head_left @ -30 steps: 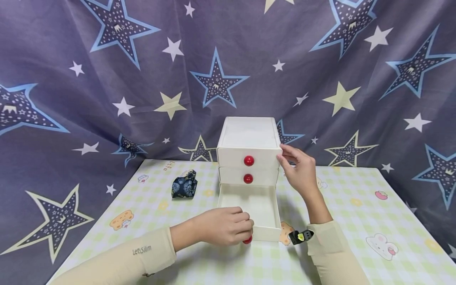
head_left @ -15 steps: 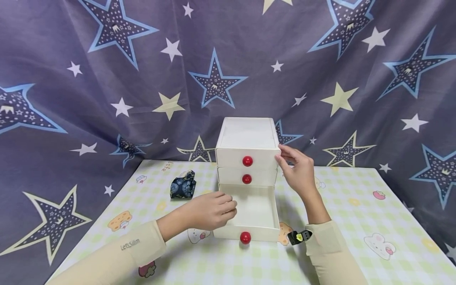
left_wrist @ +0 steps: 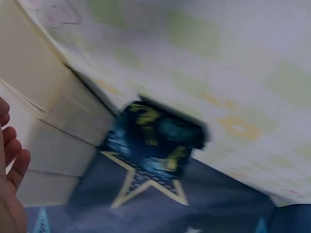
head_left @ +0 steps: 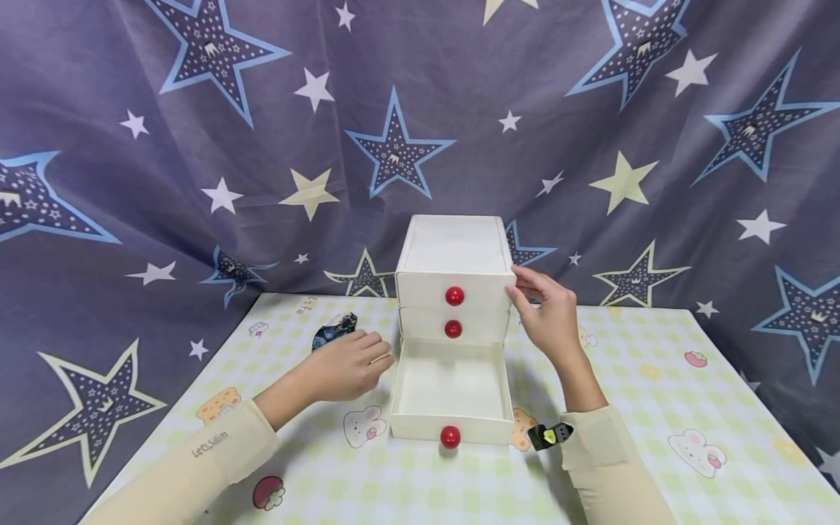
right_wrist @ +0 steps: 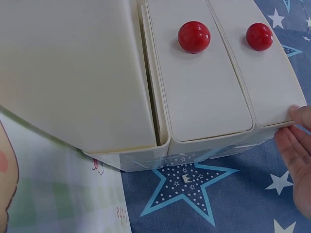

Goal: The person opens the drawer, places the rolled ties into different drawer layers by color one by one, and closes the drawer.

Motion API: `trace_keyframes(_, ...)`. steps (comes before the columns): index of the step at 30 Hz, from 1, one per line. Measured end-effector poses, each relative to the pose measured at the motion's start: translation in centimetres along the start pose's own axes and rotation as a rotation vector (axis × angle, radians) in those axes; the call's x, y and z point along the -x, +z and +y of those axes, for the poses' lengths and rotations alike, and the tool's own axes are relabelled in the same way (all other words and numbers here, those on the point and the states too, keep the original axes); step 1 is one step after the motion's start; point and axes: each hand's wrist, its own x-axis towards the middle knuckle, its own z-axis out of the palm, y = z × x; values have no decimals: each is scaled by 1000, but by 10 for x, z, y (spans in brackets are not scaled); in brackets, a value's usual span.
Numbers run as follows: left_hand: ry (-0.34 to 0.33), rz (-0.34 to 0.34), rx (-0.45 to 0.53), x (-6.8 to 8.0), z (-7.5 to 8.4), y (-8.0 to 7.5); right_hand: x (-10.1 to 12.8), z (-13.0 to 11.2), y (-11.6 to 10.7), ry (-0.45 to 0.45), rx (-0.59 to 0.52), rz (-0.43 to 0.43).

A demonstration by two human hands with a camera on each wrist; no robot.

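A white three-drawer cabinet (head_left: 456,244) with round red knobs stands on the table; its bottom drawer (head_left: 453,386) is pulled out and holds nothing visible. At the cabinet's upper right front corner, my right hand (head_left: 547,310) has its thumb on the front and its fingers along the side, gripping it. Left of the drawer, my left hand (head_left: 348,366) is over the table with loosely bent fingers and nothing in them. Just beyond it lies a dark blue patterned fabric bundle (head_left: 333,332), partly hidden by the hand. The left wrist view shows the bundle (left_wrist: 158,138) slightly blurred.
A pale green checked cloth with cartoon prints covers the table (head_left: 656,408). Behind it hangs a dark curtain (head_left: 558,131) with stars. A small black clip-like piece (head_left: 550,436) shows at my right cuff.
My left hand has let go of the bottom drawer's red knob and moved left and away from me, toward the fabric bundle. The right hand stays at the cabinet's corner.
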Motion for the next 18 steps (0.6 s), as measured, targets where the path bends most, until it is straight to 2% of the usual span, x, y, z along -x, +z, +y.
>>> trace_keyframes(7, -144, -49, 107, 30, -19, 14, 1, -1, 0, 13, 1, -1)
trace_keyframes(14, -246, -60, 151, 48, -27, 25, 1, -1, 0, 9, -1, -1)
trace_keyframes(18, -336, -129, 189, 56, -29, 30, 0, -1, 0, 7, 2, -1)
